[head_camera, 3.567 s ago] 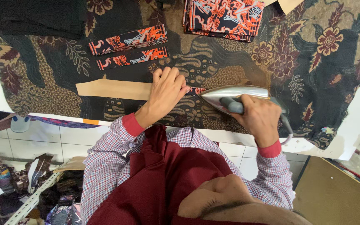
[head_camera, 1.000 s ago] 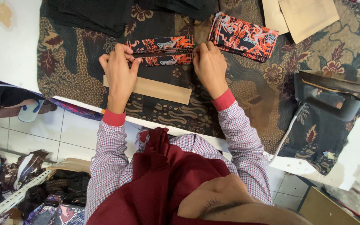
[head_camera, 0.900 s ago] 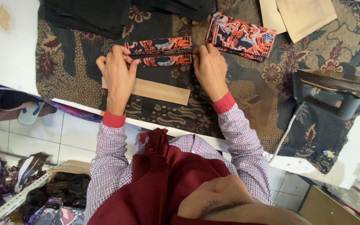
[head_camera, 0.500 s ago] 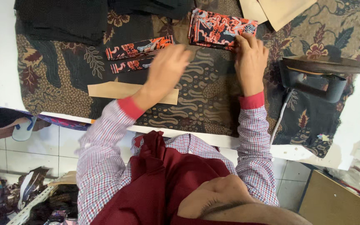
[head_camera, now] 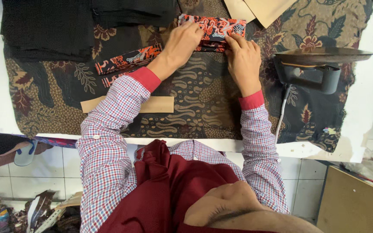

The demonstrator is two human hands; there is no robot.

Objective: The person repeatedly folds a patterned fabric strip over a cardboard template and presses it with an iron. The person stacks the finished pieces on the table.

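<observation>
On batik cloth (head_camera: 203,108): both hands press folded orange-black strips (head_camera: 214,28); iron (head_camera: 316,67) right.

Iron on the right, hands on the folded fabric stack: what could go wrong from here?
1. The iron stands on end close to the right hand; a sideways move could brush it.
2. Its cord trails over the table edge; a snag might tip it onto the batik cloth.
3. Both hands, the left hand included, press the folded fabric stack; the layers could shift.
</observation>
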